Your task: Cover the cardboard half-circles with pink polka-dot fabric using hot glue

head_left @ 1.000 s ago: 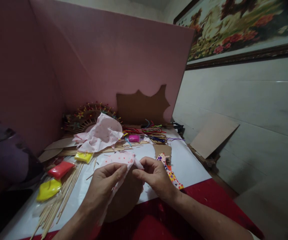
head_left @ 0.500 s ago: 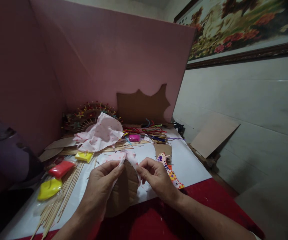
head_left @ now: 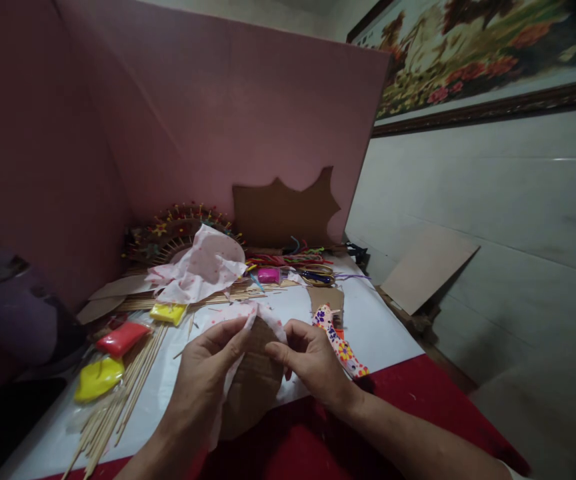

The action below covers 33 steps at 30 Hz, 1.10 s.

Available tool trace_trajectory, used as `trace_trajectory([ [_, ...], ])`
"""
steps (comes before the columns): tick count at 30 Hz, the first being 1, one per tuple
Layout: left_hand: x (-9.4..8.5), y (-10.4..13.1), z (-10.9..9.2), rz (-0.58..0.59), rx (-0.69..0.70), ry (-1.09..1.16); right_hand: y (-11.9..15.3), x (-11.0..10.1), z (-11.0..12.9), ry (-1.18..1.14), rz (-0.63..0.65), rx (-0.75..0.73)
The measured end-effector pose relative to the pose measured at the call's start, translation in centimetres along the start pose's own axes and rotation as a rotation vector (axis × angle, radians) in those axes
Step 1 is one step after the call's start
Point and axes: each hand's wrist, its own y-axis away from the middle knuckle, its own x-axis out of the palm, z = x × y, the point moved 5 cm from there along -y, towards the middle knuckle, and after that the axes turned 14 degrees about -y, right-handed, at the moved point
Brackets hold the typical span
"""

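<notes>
Between my hands is a rounded piece of brown cardboard [head_left: 253, 380], tilted up over the table's front edge. White fabric with pink spots [head_left: 263, 312] wraps over its upper rim and hangs down its left side. My left hand [head_left: 213, 360] pinches the fabric and cardboard along the left edge. On the right edge, my right hand [head_left: 311, 357] has thumb and bent fingers closed on the fabric and cardboard. The thumb lies over the cardboard's near face. Just right of my right hand lies a flower-patterned strip [head_left: 341, 340], beside a smaller cardboard piece [head_left: 327, 300].
Packets of yellow clay [head_left: 99, 379] and red clay [head_left: 123, 339] lie left among thin wooden sticks [head_left: 133, 387]. Behind are crumpled spotted fabric [head_left: 203, 267], a pink packet [head_left: 269, 275], scissors [head_left: 318, 275] and pipe cleaners [head_left: 288, 260]. A cut cardboard sheet [head_left: 283, 213] leans on the pink partition.
The cardboard has tilted and turned slightly between my hands, showing more of its near face. My right thumb has shifted left onto the cardboard, and the fabric's top fold has opened wider.
</notes>
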Motion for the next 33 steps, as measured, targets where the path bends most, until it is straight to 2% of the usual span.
trace_trajectory([
  [5, -1.2, -0.3, -0.2, -0.076, 0.051, -0.118, 0.1, -0.1, 0.6, 0.031, -0.025, -0.011],
  [13, -1.3, 0.0, -0.3, -0.143, -0.025, -0.102, 0.4, 0.1, 0.8, 0.045, -0.026, -0.021],
  [19, -0.9, 0.1, -0.4, -0.108, -0.036, -0.082, 0.4, 0.1, 0.9, 0.065, -0.019, -0.031],
  [25, -0.8, -0.1, -0.2, 0.001, 0.021, -0.176, 0.2, -0.1, 1.1, 0.069, 0.002, -0.029],
  [30, -1.0, -0.1, -0.4, -0.059, 0.051, -0.163, 0.3, -0.2, 1.3, 0.083, -0.004, -0.03],
  [33, -0.7, 0.0, -0.6, -0.05, 0.056, -0.167, 0.4, -0.2, 1.2, 0.099, -0.008, -0.032],
])
